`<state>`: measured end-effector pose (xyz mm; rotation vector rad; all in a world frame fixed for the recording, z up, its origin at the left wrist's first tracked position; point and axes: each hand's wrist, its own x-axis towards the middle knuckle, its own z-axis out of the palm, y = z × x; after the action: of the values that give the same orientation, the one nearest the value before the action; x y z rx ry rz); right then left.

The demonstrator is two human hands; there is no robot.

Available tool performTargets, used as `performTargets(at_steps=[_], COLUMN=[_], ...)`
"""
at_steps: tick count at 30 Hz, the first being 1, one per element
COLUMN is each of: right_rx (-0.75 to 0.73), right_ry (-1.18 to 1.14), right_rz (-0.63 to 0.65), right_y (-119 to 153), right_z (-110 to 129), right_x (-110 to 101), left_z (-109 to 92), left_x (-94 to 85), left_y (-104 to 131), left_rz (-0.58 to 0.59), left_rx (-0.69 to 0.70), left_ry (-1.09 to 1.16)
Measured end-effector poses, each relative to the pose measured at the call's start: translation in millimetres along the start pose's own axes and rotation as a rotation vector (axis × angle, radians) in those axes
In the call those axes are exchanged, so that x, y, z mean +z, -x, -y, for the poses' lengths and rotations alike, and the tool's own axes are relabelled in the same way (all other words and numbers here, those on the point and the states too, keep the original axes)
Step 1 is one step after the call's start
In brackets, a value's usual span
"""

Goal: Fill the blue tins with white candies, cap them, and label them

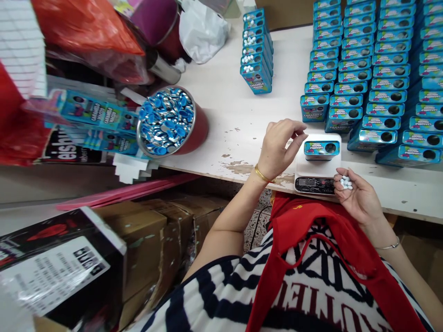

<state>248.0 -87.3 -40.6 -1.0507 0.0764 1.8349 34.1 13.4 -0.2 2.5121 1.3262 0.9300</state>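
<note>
A blue candy tin (pixel 321 149) stands on a white digital scale (pixel 302 168), its round hole uppermost and dark inside. The scale's small display is lit with digits. My left hand (pixel 279 146) hovers just left of the tin. Its fingers are bent and pinched towards the thumb, and anything between the tips is too small to make out. On the scale's right, my right hand (pixel 360 197) is turned palm up with its fingers curled. Several small white candies (pixel 346 182) lie in its fingers.
Rows of blue tins (pixel 380 97) fill the table's right side. A short row of tins (pixel 256 76) at the back has white candies showing at the openings. A red pot (pixel 199 127) of blue and silver lids stands left. Cardboard boxes (pixel 145 240) sit below the table edge.
</note>
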Motion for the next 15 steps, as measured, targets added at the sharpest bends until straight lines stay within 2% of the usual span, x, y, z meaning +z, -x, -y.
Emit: performTargets(at_steps=[15], right_rx=[-0.009], right_ry=[0.004], right_rz=[-0.029], right_y=[0.5], right_z=[-0.6], right_x=[0.6], left_z=[3.0], left_x=[0.9], left_y=[1.4], left_rz=[-0.021], left_rx=[0.019], left_ry=[-0.015])
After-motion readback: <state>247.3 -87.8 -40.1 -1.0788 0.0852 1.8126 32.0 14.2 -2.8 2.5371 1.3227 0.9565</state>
